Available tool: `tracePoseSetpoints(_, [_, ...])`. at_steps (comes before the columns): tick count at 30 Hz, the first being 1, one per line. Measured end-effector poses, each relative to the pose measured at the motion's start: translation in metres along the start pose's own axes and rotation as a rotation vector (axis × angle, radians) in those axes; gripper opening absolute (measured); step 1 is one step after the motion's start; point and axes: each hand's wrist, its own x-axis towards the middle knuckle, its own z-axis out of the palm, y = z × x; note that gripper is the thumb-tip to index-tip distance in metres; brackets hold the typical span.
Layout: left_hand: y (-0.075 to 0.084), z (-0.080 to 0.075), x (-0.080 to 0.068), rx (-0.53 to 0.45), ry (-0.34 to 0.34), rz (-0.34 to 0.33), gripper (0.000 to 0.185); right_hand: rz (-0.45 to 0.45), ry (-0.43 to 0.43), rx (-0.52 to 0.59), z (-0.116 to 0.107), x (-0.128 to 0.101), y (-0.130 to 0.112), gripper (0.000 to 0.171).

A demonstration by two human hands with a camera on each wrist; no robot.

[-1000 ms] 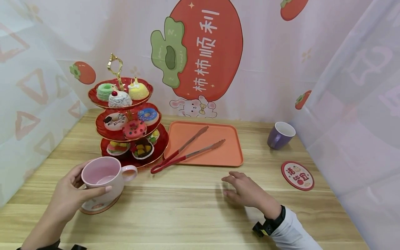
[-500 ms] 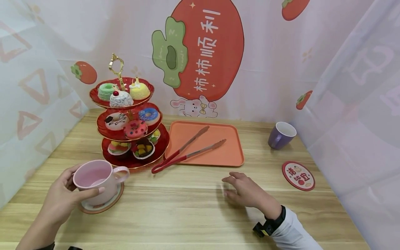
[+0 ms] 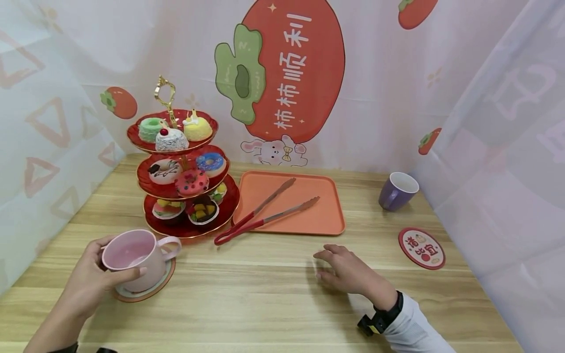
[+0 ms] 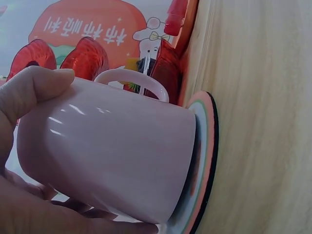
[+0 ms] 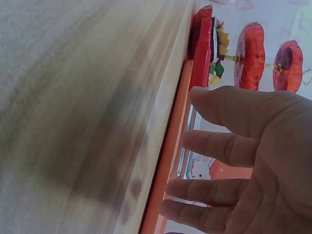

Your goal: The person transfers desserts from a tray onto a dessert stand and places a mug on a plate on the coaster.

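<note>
A pink mug [image 3: 147, 269] is in my left hand [image 3: 88, 282], thumb across its near side and fingers round the far side. Its handle points right. Below the mug lies a round coaster [image 3: 167, 279]; in the left wrist view the mug's base [image 4: 187, 156] sits right at the coaster's face [image 4: 202, 112], with a dark sliver along one side. Whether the whole base touches is unclear. My right hand [image 3: 348, 269] hovers low over the table, fingers spread and relaxed, holding nothing. In the right wrist view its fingers [image 5: 214, 146] reach toward the orange tray's edge.
A three-tier red stand [image 3: 147, 189] bearing toy cakes and donuts stands at back left. Red-handled tongs [image 3: 247, 225] lie partly on the orange tray [image 3: 328, 215]. At right are a purple mug [image 3: 393, 196] and a red-rimmed coaster [image 3: 421, 247]. Printed cloth walls enclose the table.
My left hand has brought the pink mug down and slightly left onto or close above the coaster. The right hand has stayed in place.
</note>
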Motion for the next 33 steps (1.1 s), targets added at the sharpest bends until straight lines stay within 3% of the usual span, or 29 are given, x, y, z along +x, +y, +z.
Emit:
tracePoseSetpoints(6, [-0.001,-0.003,0.002,-0.124,-0.036,0.029,0.072,-0.008,-0.003,-0.002,0.001,0.0,0.0,0.034])
tracePoseSetpoints(17, [-0.005,-0.011,0.004,-0.14,-0.114,0.066,0.071,-0.013,-0.007,-0.001,0.003,0.0,0.002,0.035])
tracePoseSetpoints(33, [-0.003,-0.019,0.005,0.026,-0.134,0.093,0.073,-0.02,-0.005,0.004,0.005,0.0,0.005,0.035])
